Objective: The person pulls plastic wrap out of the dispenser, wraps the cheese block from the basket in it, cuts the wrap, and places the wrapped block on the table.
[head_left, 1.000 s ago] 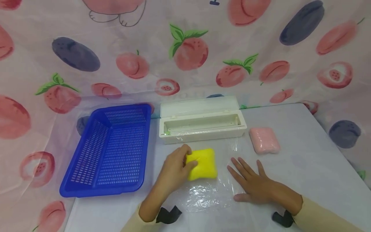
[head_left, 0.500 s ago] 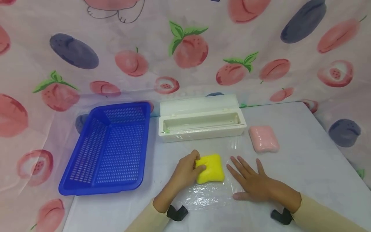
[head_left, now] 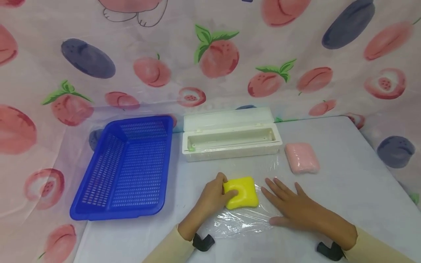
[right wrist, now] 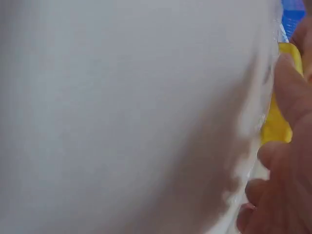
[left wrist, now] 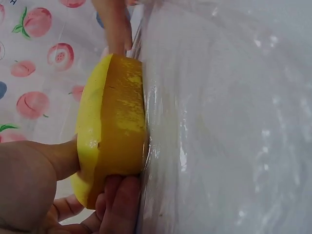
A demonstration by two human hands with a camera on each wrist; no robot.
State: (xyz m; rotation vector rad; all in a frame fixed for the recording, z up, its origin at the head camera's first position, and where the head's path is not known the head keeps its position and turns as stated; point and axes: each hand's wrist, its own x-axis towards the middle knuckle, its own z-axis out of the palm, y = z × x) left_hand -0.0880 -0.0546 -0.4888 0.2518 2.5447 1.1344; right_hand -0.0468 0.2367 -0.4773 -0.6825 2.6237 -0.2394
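Note:
My left hand point(head_left: 213, 195) grips a yellow pillow-shaped block point(head_left: 245, 193) by its left side, thumb on top. In the left wrist view, the block point(left wrist: 114, 117) rests on the clear cling film point(left wrist: 195, 122), with fingertips tucked against its near end. The cling film point(head_left: 236, 224) lies on the table and reaches back to the white dispenser box. To the right of the block, my right hand point(head_left: 296, 208) lies with fingers spread at the film's right edge. The right wrist view shows only part of the right hand point(right wrist: 292, 161), with the yellow block behind its fingers.
A white cling film box point(head_left: 233, 149) stands at the back, its lid up. Right of it lies a pink block point(head_left: 302, 157) with a glossy, film-like surface. A blue perforated basket point(head_left: 161, 182) stands on the left. A fruit-print curtain hangs behind the table.
The left hand has carried the yellow block rightward and nearer to me, onto the film. My right hand has shifted slightly right, its fingers still spread.

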